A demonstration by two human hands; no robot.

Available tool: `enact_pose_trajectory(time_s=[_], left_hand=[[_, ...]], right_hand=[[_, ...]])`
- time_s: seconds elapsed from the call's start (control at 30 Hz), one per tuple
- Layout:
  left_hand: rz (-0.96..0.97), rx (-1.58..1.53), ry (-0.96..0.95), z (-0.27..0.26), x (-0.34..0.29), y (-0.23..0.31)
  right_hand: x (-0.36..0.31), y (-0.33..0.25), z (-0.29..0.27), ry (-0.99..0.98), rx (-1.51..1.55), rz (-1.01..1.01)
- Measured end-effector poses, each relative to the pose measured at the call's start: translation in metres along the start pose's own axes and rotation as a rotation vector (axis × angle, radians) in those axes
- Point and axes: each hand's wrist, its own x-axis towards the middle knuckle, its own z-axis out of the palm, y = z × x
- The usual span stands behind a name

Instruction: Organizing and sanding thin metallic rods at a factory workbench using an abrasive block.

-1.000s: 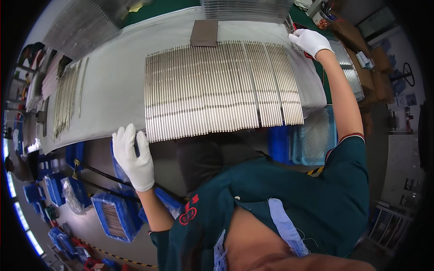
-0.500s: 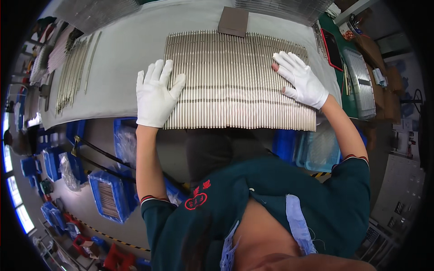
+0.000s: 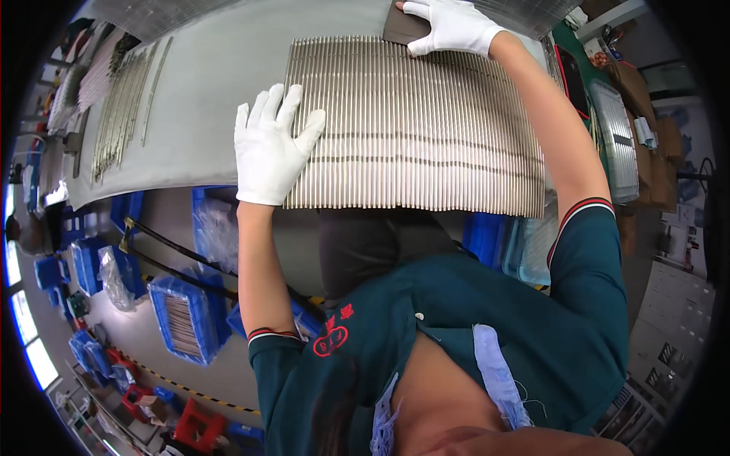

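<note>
A wide, flat row of many thin, silvery metal rods (image 3: pixel 418 129) lies side by side on the pale-covered table. My left hand (image 3: pixel 274 148), in a white glove, rests flat at the row's left edge, fingers spread and thumb over the outer rods. At the far edge of the row sits a brown rectangular block (image 3: pixel 401 29). My right hand (image 3: pixel 454 26), gloved in white with a bare fingertip showing, lies over the right part of this block. Its thumb and fingers are apart, the thumb by the block's near side; a firm grip is not visible.
More loose rods (image 3: pixel 122 110) lie on the table's left side. Clear plastic trays (image 3: pixel 487 11) stand at the back. A red-edged dark device (image 3: pixel 572 80) lies on the right. Blue bins (image 3: pixel 186 315) stand on the floor at left.
My right hand has left the right part of the rods and moved far and leftward onto the brown block. The left hand stays at the left edge. The view has shifted slightly.
</note>
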Motion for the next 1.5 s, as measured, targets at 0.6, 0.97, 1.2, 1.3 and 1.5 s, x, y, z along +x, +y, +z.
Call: enact_pose_trajectory(time_s=[0.6, 0.97, 1.2, 1.3, 1.5], left_hand=[[0.053, -0.062, 0.068, 0.010, -0.003, -0.005], [0.515, 0.060, -0.009, 0.001, 0.009, -0.028], [0.440, -0.014, -0.093, 0.013, 0.023, -0.009], [0.496, 0.120, -0.165, 0.000, 0.018, -0.036], [0.460, 0.198, -0.131, -0.013, 0.013, -0.056]], right_hand=[[-0.010, -0.035, -0.009, -0.020, 0.122, 0.119], [-0.144, 0.081, 0.046, 0.868, 0.700, 0.139], [-0.191, 0.149, 0.090, 1.216, 0.599, 0.690], [-0.195, 0.156, 0.093, 1.228, 0.529, 0.507], [-0.192, 0.158, 0.096, 1.172, 0.327, 0.428]])
